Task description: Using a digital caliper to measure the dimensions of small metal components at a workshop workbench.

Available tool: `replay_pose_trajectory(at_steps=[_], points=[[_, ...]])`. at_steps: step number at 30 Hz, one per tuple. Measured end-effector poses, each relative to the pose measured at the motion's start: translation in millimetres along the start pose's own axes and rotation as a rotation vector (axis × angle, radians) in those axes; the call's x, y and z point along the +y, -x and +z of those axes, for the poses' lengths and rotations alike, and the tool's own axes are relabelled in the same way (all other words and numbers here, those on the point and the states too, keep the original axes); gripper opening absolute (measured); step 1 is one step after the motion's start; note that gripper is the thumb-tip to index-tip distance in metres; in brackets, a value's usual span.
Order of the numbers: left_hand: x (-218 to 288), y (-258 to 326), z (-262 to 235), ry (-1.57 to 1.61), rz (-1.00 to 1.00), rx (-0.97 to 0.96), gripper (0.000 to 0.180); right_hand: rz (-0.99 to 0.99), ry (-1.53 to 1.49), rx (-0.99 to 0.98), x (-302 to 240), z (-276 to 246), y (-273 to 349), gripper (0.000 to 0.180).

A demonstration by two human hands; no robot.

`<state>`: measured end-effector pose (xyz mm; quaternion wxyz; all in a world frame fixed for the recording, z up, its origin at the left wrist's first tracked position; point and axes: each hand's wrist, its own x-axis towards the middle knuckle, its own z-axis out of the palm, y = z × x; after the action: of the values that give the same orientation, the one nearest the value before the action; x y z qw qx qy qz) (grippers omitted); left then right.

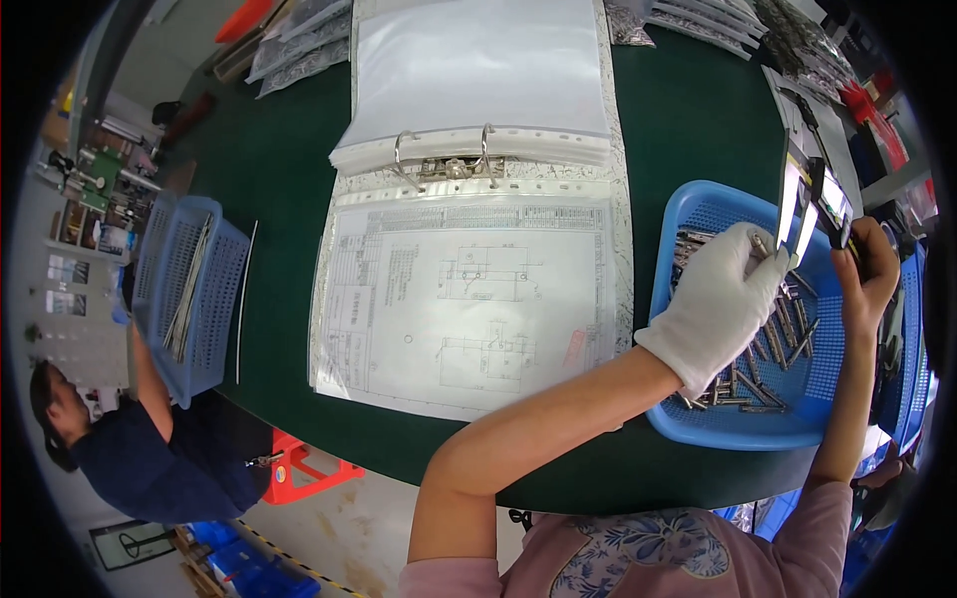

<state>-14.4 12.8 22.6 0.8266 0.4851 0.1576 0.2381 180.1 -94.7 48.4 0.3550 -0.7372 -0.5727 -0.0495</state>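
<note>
My left hand (713,304), in a white glove, is closed over the blue plastic basket (743,437). Its thumb and fingers pinch a small metal part (760,245), mostly hidden by the glove. My bare right hand (865,274) grips a caliper (819,204) with a dark slide and display. The caliper's pale jaws reach down beside the gloved fingertips; whether they touch the part cannot be made out. Several slim metal parts (753,384) lie loose in the basket under my hands.
An open ring binder (623,259) with a drawing sheet (469,309) lies left of my hands. Further left, another blue basket (224,279) holds long thin rods. Bagged parts (309,50) line the table's far edge. A seated person (159,458) is near a red stool (299,473).
</note>
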Motion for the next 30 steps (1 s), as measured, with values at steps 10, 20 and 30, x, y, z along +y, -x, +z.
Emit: replay_pose_trajectory(at_steps=[10, 20, 30], points=[[2, 0, -1, 0.093, -0.024, -0.028, 0.013, -0.01, -0.043, -0.001, -9, 0, 0, 0.028], [9, 4, 0, 0.051, 0.012, 0.026, 0.018, 0.031, -0.092, 0.054, -11, 0, 3, 0.029], [9, 5, -4, 0.007, 0.007, 0.049, 0.03, 0.028, -0.14, 0.056, -18, 6, 1, 0.029]])
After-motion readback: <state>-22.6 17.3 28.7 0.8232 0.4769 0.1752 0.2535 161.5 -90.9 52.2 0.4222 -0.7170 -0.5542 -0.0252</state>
